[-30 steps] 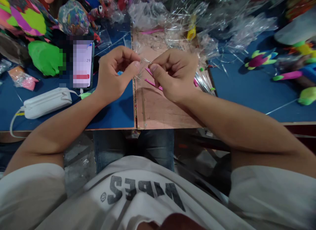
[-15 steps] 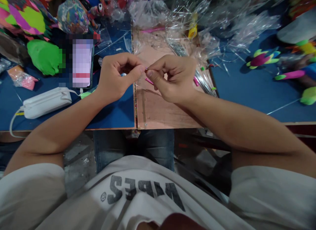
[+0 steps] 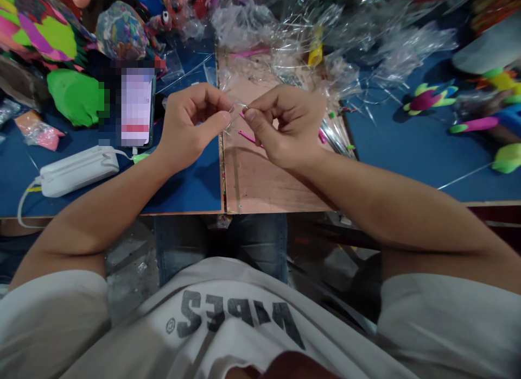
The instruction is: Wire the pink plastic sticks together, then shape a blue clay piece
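My left hand (image 3: 191,124) and my right hand (image 3: 285,124) are raised close together over the seam between the blue mat (image 3: 183,183) and the bare brown board (image 3: 260,178). Both are closed in a pinch, thumb against forefinger, on a small clear plastic sleeve (image 3: 236,110) stretched between them. A thin pink stick (image 3: 248,136) shows just under the fingertips; whether my right hand holds it I cannot tell. The rest of the fingers are curled in.
A phone (image 3: 136,105) and a white power bank (image 3: 77,170) with a cable lie at the left. Colourful foam toys (image 3: 73,94) crowd the far left, and foam flowers (image 3: 431,96) the right. Crumpled clear cellophane (image 3: 325,37) is heaped at the back.
The two pinches drew together half a second ago and have now parted slightly, with the clear sleeve showing between them. Both hands stay in the same spot.
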Available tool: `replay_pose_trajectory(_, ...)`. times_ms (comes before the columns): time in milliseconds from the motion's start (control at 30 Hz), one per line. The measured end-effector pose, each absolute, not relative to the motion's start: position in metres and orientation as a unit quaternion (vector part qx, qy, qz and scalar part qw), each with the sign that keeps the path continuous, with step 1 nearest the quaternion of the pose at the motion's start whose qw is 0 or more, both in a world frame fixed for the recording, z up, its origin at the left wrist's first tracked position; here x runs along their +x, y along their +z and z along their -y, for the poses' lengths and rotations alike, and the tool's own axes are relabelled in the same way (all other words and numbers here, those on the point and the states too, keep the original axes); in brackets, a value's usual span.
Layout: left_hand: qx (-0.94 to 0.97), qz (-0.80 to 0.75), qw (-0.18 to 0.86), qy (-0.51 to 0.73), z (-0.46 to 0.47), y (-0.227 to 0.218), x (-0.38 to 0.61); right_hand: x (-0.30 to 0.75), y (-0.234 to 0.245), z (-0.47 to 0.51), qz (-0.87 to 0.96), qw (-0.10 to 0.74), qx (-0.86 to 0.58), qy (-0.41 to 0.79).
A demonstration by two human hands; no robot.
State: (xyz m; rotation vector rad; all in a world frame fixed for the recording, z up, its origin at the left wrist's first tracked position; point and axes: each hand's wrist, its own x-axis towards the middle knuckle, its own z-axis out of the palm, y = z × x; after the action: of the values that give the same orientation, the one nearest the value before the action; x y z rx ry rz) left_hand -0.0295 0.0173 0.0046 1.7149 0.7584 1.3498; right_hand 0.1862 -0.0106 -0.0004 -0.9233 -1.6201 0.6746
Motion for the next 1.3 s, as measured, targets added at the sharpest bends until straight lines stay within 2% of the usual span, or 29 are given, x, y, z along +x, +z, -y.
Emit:
replay_pose_trajectory(533, 0.674, -0.325, 0.361, 0.557, -0.025, 0.008, -0.030, 0.183, -0.009, -0.006, 0.661, 0.599, -0.321, 0.318)
replay_pose_trajectory(767, 0.659, -0.333, 0.363, 0.569, -0.020, 0.019, -0.031, 0.187, -0.005, -0.008, 0.670, 0.577, -0.349, 0.311)
replay_pose_trajectory(1300, 0.627, -0.348, 0.360, 0.597, -0.023, 0.018, -0.031, 0.189, -0.005, -0.013, 0.658, 0.582, -0.362, 0.310)
